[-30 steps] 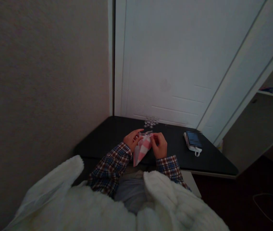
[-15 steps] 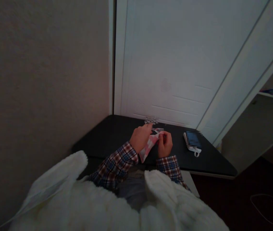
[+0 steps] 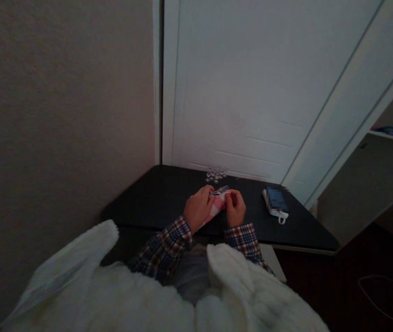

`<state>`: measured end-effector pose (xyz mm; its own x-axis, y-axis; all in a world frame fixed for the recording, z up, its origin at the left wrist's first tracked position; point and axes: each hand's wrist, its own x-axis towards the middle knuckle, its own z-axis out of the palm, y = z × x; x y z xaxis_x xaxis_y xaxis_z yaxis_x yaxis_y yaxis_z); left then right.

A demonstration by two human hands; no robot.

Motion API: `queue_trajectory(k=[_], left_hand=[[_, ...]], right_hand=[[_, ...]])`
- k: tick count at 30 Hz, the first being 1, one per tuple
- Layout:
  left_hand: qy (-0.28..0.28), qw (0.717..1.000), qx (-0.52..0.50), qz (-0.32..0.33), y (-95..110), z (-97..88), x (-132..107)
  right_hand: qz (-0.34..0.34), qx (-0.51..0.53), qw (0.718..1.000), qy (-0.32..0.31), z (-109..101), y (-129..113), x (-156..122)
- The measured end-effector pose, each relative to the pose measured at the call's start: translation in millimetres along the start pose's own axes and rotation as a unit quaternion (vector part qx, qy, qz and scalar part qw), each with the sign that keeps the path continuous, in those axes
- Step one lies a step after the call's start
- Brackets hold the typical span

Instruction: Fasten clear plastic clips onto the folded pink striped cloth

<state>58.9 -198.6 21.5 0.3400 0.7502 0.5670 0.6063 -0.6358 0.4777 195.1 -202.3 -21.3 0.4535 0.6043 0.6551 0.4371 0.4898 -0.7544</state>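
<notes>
A piece of pink-and-white checked cloth (image 3: 217, 205) is held between my two hands over the black tabletop. My left hand (image 3: 197, 208) is closed around its left side, thumb near the upper edge. On the right, my right hand (image 3: 235, 207) pinches the cloth's upper right corner between thumb and fingers. Along the top edge lies a shiny, silvery or clear strip (image 3: 222, 189), between the fingertips of both hands; its exact kind is too small to tell. Just beyond the hands, several small clear, shiny pieces (image 3: 216, 174) lie in a cluster.
On the right of the black tabletop (image 3: 155, 198) lies a phone (image 3: 277, 199) on a white case with a loop (image 3: 282, 220). A white panelled door (image 3: 231, 83) stands behind, a wall (image 3: 79, 92) at left. A thin cable (image 3: 378, 299) lies on the floor.
My left hand has drawn back a little from the small clear pieces and now lies lower along the cloth, by the shiny strip. My right hand keeps its pinch.
</notes>
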Motion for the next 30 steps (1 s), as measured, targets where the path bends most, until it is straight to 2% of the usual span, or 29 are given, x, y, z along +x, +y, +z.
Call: queue_trajectory(k=[2, 5, 12, 18, 22, 30], left_hand=[[0.011, 0.995, -0.102, -0.008, -7.4, 12.2, 2.9], [0.010, 0.990, -0.140, -0.017, -19.9, 21.3, 5.6], [-0.027, 0.967, -0.249, -0.050, -44.5, 21.8, 9.3], [-0.061, 0.940, -0.328, -0.069, -48.8, 26.4, 4.8], [-0.079, 0.922, -0.369, -0.090, -51.2, 30.2, 2.4], [-0.059, 0.913, -0.390, -0.107, -55.1, 35.6, 1.5]], right_hand=[[0.032, 0.025, 0.999, 0.011, 0.3, 3.0, 0.0], [0.026, 0.020, 0.999, -0.004, 1.4, 3.2, -0.9], [-0.026, -0.035, 0.997, -0.069, 3.1, -4.2, -2.5], [-0.035, -0.043, 0.998, -0.039, 1.3, -1.8, -1.2], [-0.044, -0.050, 0.997, -0.045, 0.9, -0.5, -0.7], [-0.038, -0.060, 0.995, -0.067, 1.3, -2.4, -1.8]])
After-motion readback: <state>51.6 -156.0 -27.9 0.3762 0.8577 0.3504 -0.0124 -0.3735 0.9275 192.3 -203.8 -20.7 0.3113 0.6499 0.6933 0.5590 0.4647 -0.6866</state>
